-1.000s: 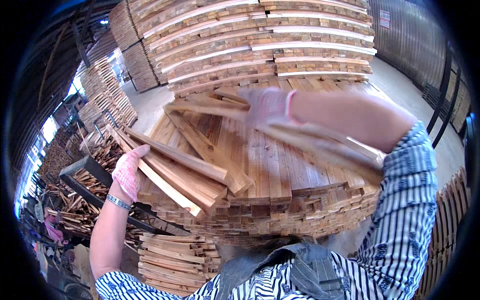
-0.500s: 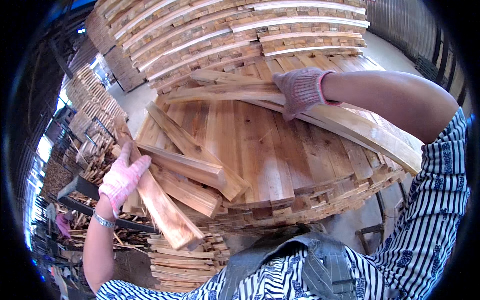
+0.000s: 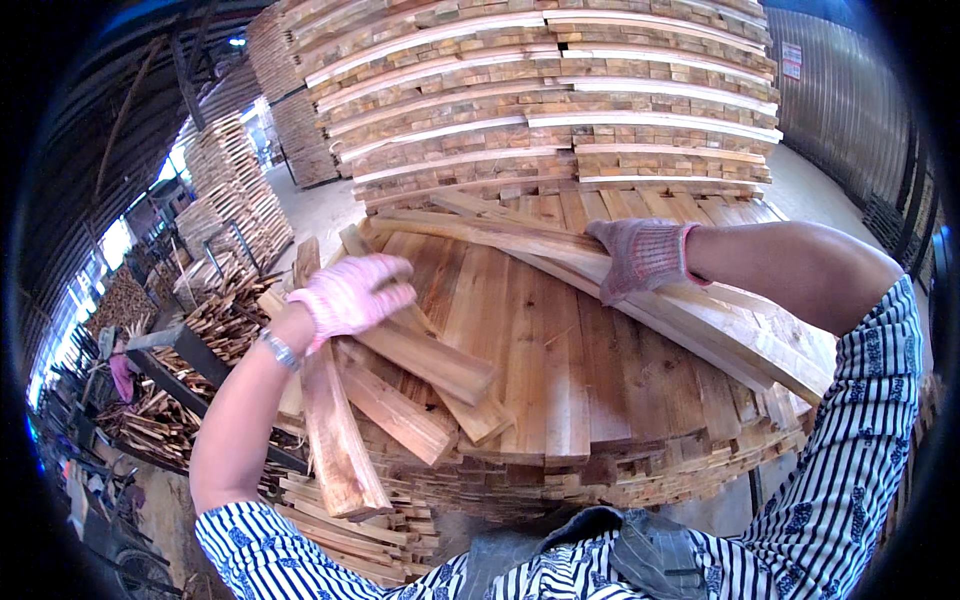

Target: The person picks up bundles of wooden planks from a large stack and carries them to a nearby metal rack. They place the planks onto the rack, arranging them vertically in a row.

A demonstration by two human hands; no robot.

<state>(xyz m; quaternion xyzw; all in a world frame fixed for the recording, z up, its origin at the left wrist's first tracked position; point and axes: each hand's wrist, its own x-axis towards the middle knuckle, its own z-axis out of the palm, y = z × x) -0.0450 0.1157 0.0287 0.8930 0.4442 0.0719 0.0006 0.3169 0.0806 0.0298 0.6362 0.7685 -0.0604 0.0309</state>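
Note:
My left hand (image 3: pixel 348 297), in a pink-white knit glove, is raised over several loose wooden planks with fingers spread and nothing in them. Beneath its wrist lies a rough plank (image 3: pixel 340 445) whose near end juts past the stack's edge. Two more loose planks, one (image 3: pixel 425 360) overlapping another (image 3: pixel 395 400), rest just right of it. My right hand (image 3: pixel 640 262), also gloved, is closed over a long wooden board (image 3: pixel 745 335) lying slantwise on the stack; its fingertips are partly hidden. Another narrow board (image 3: pixel 470 232) runs from that hand toward the far left.
The boards lie on a broad stack of planks (image 3: pixel 540 350). Behind it rises a tall layered lumber pile (image 3: pixel 560 110). Left are a dark metal frame (image 3: pixel 185 355) and scrap wood (image 3: pixel 165 420). A smaller plank pile (image 3: pixel 350 535) stands low in front; a corrugated wall (image 3: pixel 845 100) is at right.
My left hand has let go of the rough plank and moved right, its fingers opening. That plank has swung to lie more upright in the picture. My right hand keeps its hold; the view has tilted up.

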